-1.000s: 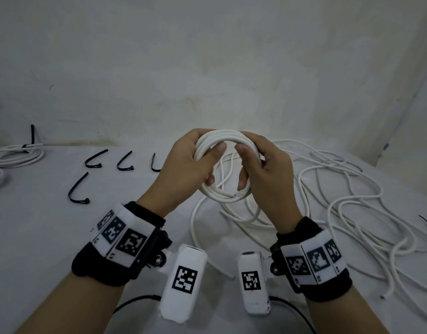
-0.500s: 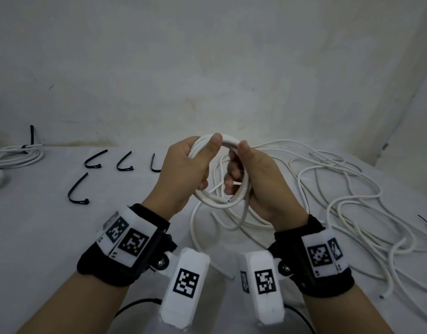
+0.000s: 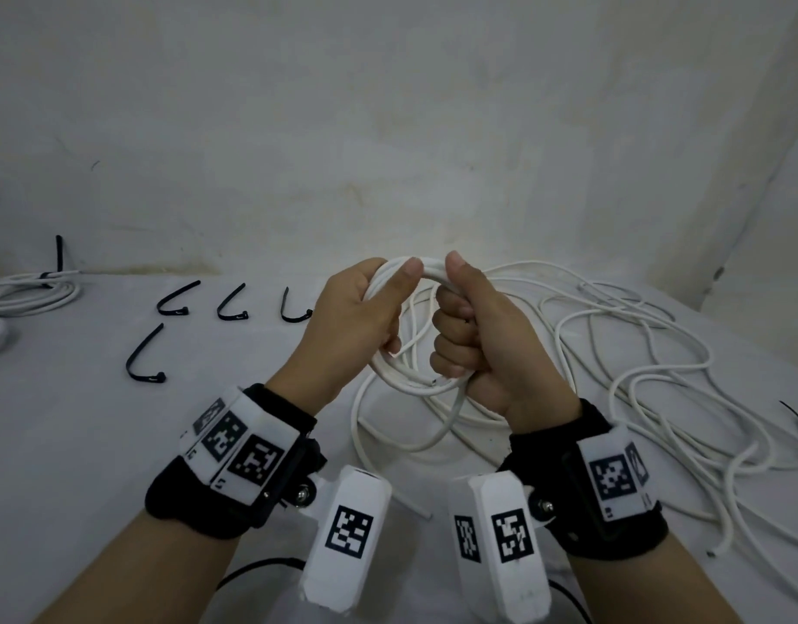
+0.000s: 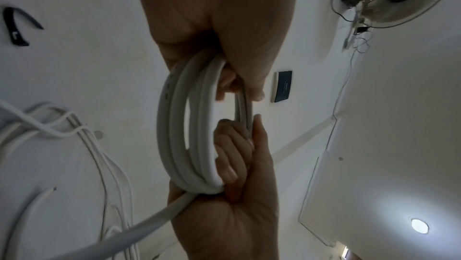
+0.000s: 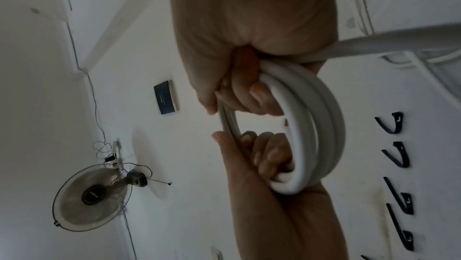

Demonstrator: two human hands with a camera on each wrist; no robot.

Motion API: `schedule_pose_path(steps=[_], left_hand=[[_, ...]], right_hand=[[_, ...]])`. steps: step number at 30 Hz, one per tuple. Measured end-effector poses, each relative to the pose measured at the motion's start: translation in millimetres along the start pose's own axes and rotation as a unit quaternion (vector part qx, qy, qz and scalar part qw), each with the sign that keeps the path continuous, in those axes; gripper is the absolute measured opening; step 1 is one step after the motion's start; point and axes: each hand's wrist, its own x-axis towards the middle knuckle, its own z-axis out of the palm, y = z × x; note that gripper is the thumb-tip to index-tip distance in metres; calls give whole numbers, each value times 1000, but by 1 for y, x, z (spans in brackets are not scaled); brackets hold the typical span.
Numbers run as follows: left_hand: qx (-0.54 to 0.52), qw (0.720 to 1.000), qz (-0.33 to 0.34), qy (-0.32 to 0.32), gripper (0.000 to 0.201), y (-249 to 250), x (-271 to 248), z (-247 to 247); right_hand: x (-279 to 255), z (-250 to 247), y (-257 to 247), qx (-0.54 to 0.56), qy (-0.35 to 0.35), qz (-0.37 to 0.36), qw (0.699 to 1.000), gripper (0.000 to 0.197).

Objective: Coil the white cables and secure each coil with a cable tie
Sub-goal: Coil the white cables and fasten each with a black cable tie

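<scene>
Fingers (image 3: 451,335) of the right hand (image 3: 491,349) have now curled tight round the coil (image 3: 415,385). The left hand (image 3: 356,317) grips it too, so another loop is on; plenty of cable (image 3: 635,376) remains on the counter (image 3: 73,421).

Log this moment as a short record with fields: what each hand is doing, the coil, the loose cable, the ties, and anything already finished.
left hand: grips the coil's left side, thumb over the top
right hand: fist closed round the coil's right side
coil: several white loops, held above the table, untied
loose cable: tangled on the table, right of the hands
cable ties: four black, unused, on the left
finished coil: far left, black tie on it
</scene>
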Motion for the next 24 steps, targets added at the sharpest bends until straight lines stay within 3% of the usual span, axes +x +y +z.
schedule_pose_path(steps=[4,9,13,19,24], left_hand=[[-20,999,-32,-36,32,5,2,-2],[43,998,-38,-23,34,0,1,-3],[39,998,-51,-13,18,-2,1,-7],[-7,998,-60,29,12,-3,-1,-4],[3,998,-59,-22,14,1,0,-8]], right_hand=[[1,0,-1,39,41,-26,998,50],[2,-4,-1,57,64,-48,995,49],[3,-5,0,60,54,-45,996,49],[2,-5,0,44,31,-58,997,48],[-1,-5,-3,32,34,-74,996,48]])
